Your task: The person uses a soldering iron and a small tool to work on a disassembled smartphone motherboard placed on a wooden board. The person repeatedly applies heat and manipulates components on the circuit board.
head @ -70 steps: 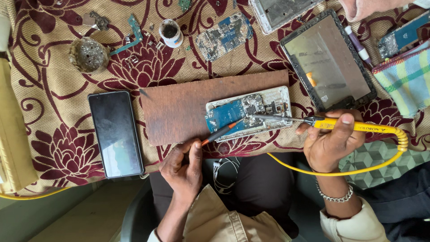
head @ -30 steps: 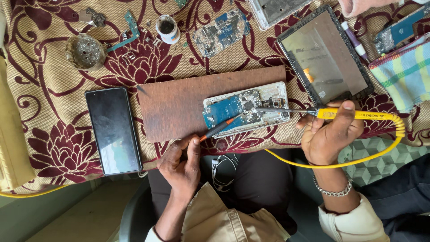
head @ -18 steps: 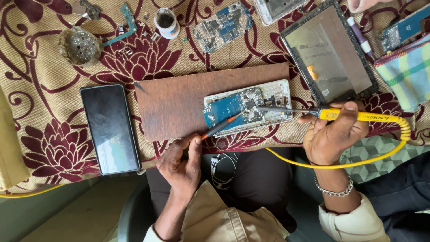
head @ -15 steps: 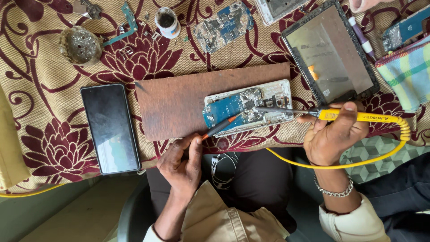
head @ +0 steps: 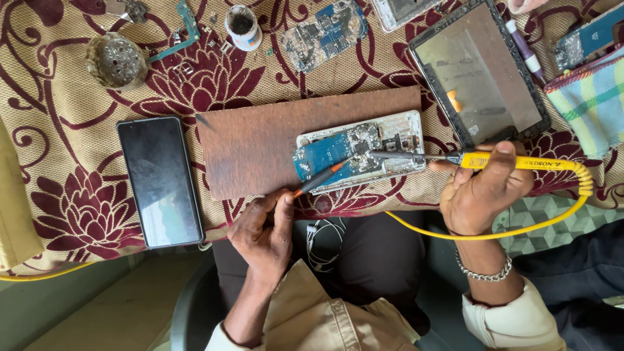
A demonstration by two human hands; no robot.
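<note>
An opened phone with its blue circuit board (head: 361, 151) exposed lies on a brown wooden board (head: 260, 143). My left hand (head: 263, 229) grips a thin tool with an orange tip (head: 322, 177) that points up to the circuit board. My right hand (head: 484, 188) holds a yellow soldering iron (head: 520, 162), its metal tip resting on the circuit board from the right. A yellow cord (head: 520, 231) loops from the iron below my right wrist.
A black phone (head: 160, 179) lies face up left of the board. A tablet (head: 478, 71) sits at upper right, next to a checked cloth (head: 588, 104). Another circuit board (head: 323, 32), a small white pot (head: 242, 26) and a round metal holder (head: 116, 60) lie farther back on the floral cloth (head: 65, 195).
The view has shifted slightly. Both hands stay on their tools, with the tips working on the same spot of the circuit board.
</note>
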